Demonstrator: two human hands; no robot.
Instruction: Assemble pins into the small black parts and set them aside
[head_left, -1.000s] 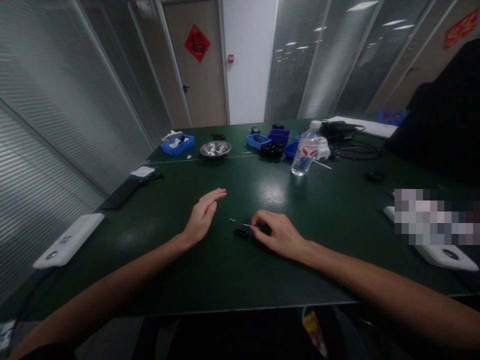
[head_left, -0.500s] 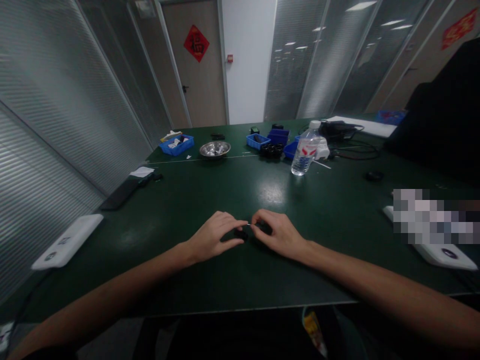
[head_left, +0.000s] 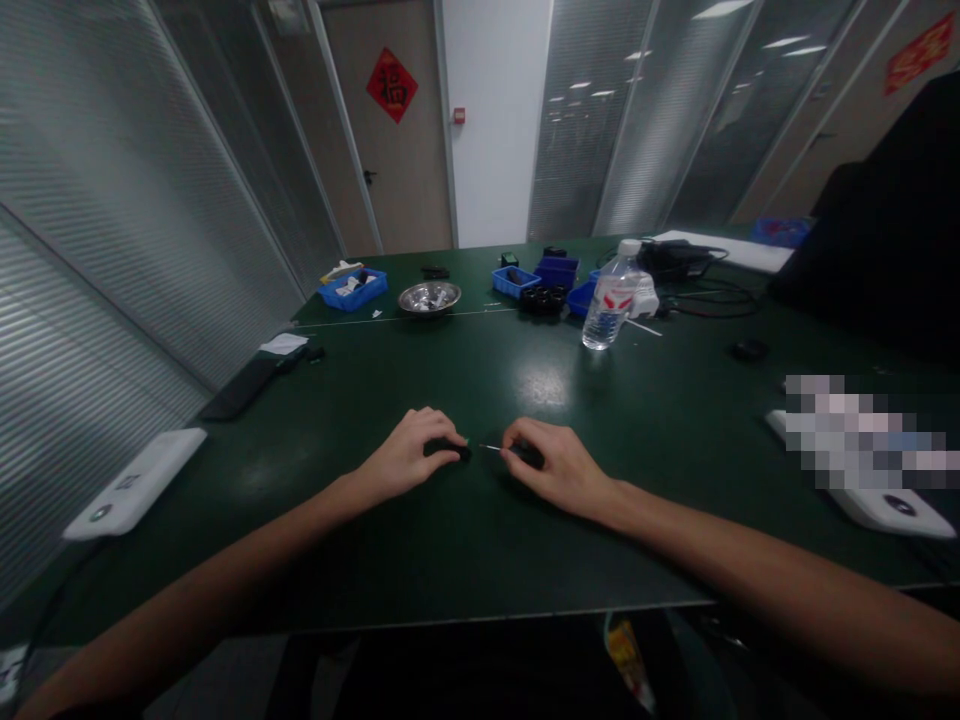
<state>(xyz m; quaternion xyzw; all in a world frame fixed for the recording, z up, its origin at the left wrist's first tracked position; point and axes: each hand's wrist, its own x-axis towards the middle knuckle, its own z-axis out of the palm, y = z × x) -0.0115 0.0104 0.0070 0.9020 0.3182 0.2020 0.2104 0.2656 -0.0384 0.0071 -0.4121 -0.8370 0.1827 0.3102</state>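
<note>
My left hand [head_left: 411, 455] is closed, thumb and fingers pinching a small black part [head_left: 464, 453] with a bit of green at its top; its exact kind is too small to tell. Across a short gap, my right hand [head_left: 553, 465] grips a small screwdriver [head_left: 490, 447]. Its thin metal shaft points left toward the black part without touching it. The dark handle is mostly covered by my curled fingers. Both hands are low over the dark green table [head_left: 465, 550], near its front edge.
A water bottle [head_left: 610, 300] stands ahead to the right. Farther back are a metal bowl [head_left: 429, 310] of small pieces, a blue basket [head_left: 354, 290], other blue trays [head_left: 516, 283] and black cables [head_left: 712, 290]. White devices lie left [head_left: 135, 485] and right [head_left: 877, 505].
My left hand has drawn left, away from the screwdriver's tip, and now pinches the black part that was beneath its fingers. More of the shaft shows. My right hand has hardly moved.
</note>
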